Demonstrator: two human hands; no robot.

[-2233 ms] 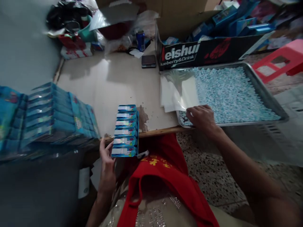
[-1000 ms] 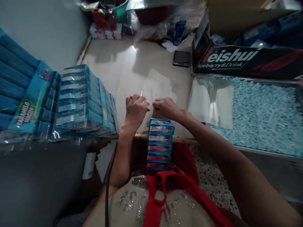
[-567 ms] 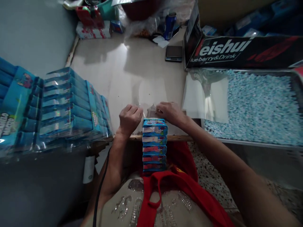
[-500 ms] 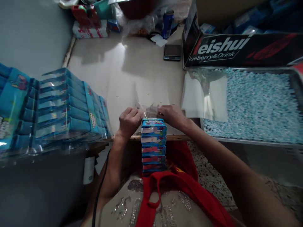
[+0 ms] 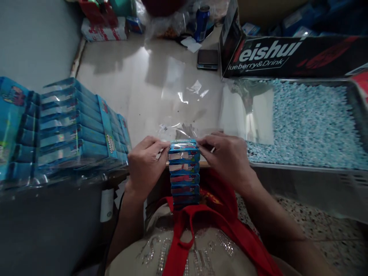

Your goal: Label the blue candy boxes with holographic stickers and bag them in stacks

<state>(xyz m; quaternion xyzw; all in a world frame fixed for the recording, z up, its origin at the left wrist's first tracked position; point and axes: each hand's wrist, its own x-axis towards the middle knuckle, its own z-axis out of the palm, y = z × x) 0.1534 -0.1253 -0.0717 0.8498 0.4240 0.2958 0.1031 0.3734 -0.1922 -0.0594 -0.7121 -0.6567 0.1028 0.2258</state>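
Note:
A stack of small blue printed boxes (image 5: 184,167) stands upright against my body, at the table's front edge. Clear plastic film (image 5: 184,131) lies over its top end and spreads onto the table beyond. At the stack's upper left corner my left hand (image 5: 148,163) is closed, thumb and forefinger pinching the film's edge. My right hand (image 5: 227,159) pinches at the upper right corner, its other fingers curled. The fingertips of both hands are right against the top box. How far down the film reaches around the boxes I cannot tell.
Film-wrapped packs of blue boxes (image 5: 86,126) stand at the left. At the right, a metal tray (image 5: 287,167) holds pale blue pieces, with a clear bag (image 5: 258,115) over its left side. Behind are a black carton (image 5: 276,57), a small scale (image 5: 207,59) and a blue can (image 5: 202,23).
Both hands have come nearer to me, turned, and moved to the stack's top corners. The film now spreads out flatter on the table beyond the boxes.

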